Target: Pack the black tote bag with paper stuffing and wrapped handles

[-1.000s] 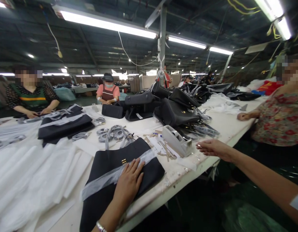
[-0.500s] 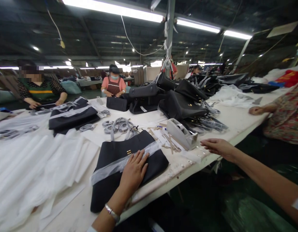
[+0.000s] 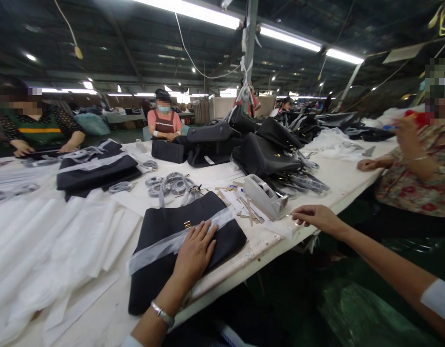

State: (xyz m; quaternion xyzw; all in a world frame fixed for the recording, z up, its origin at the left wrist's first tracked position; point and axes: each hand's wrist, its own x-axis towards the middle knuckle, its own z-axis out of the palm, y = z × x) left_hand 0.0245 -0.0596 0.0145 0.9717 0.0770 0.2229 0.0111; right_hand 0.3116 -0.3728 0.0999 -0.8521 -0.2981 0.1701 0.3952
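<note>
A person leans over a long white surface (image 3: 338,190) in a busy workshop. Their left hand (image 3: 195,253) lies flat, fingers spread wide, on a black bag (image 3: 164,250) lying near the surface's front edge; it grips nothing, only presses down. A strip of clear plastic wrap (image 3: 161,248) runs across the bag, and the fingertips rest on it, just below a small gold clasp (image 3: 187,224). The right hand (image 3: 312,217) reaches out to the right, fingers loosely curled and narrow, the tips right at the surface's edge beside a grey tape dispenser (image 3: 265,196); whether it holds a bit of tape cannot be told. Paper scraps (image 3: 246,209) lie between bag and dispenser. White sheets (image 3: 45,241) cover the left side, with coiled grey straps (image 3: 168,184) behind the bag and a heap of black bags (image 3: 258,149) farther back. Other people work around the surface: two seated at the far side, one in a floral top (image 3: 413,188) at the right.
</note>
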